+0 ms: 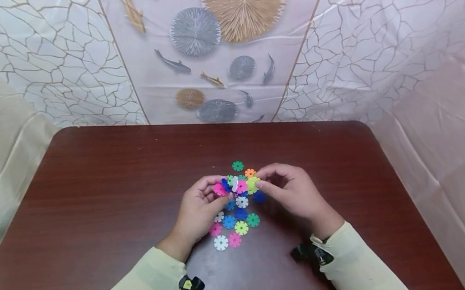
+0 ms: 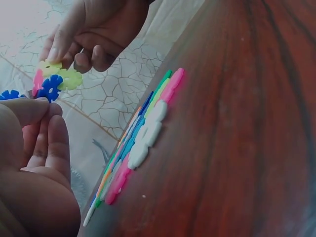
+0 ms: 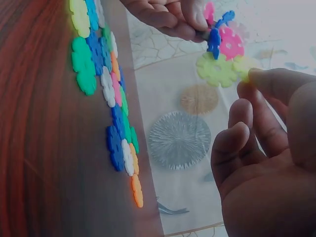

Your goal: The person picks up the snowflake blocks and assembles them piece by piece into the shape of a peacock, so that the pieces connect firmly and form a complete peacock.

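Both hands meet above the middle of the table around a small cluster of joined, notched plastic discs, a snowflake-type building toy. My left hand point(image 1: 194, 210) pinches the cluster between thumb and fingers; pink, blue and white discs show there, with a pink disc point(image 3: 230, 43) near its middle. At the other side my right hand point(image 1: 293, 194) pinches a yellow disc point(image 3: 242, 67) between thumb and forefinger. This disc touches or overlaps another yellow disc point(image 3: 215, 70) on the cluster; whether their notches interlock I cannot tell. Fingers hide part of the cluster in the head view.
Loose notched discs lie flat beneath the hands, among them a white disc point(image 1: 220, 243), a pink disc point(image 1: 234, 239) and a green disc point(image 1: 238, 165). They rest on a dark brown table point(image 1: 105, 186). Patterned cloth point(image 1: 249, 80) hangs behind the table's far edge.
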`<state>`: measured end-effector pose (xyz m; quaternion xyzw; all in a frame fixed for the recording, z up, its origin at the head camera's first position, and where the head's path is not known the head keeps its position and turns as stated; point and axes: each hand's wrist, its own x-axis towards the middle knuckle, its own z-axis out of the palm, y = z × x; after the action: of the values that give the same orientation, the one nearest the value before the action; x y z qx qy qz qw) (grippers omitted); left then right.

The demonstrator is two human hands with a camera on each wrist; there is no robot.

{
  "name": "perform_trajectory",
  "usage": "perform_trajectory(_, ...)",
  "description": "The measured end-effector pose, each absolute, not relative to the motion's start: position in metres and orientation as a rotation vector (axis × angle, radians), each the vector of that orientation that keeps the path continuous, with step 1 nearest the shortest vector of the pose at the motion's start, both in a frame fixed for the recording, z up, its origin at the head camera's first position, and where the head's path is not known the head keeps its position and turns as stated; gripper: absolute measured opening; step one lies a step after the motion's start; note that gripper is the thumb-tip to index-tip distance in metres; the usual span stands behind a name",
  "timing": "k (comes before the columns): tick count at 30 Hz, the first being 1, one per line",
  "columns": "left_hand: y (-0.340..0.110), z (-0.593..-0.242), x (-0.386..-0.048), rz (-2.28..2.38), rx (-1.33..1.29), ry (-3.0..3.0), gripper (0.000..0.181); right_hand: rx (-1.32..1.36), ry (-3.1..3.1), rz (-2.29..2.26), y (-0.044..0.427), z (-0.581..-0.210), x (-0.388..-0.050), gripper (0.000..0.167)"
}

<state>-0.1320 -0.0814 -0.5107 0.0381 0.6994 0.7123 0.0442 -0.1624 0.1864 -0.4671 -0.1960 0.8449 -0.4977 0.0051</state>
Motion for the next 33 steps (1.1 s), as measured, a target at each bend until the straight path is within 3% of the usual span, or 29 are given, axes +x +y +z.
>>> perform_trajectory(33,-0.0821,-0.5105,-0.1304,2.06,0.149,2.166,0.04,-0.878,2.75,-1.54,0.1826,-0.4686,-0.1572,0.021)
